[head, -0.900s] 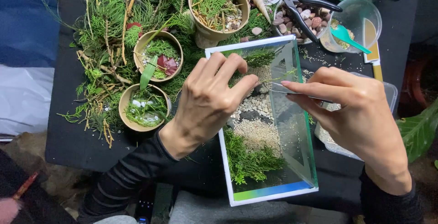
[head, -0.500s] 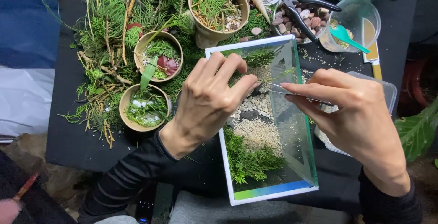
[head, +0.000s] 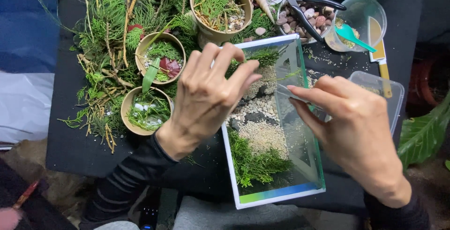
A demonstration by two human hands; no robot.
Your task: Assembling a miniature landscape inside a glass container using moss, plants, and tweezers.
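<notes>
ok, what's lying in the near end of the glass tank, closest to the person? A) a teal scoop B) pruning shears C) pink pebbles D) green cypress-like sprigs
D: green sprigs fill the near end of the glass tank, with pale sand just beyond them; no pebbles, scoop or shears lie there.

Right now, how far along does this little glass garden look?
Well underway, I'd judge. Sand, pebbles and green sprigs already lie in the glass tank. In hand: the left hand rests on the tank's rim, while the right hand pinches a thin tool I can't identify, pointed inside. Possibly left: greenery, three filled pots and a bowl of stones sit unused beside it.
</notes>
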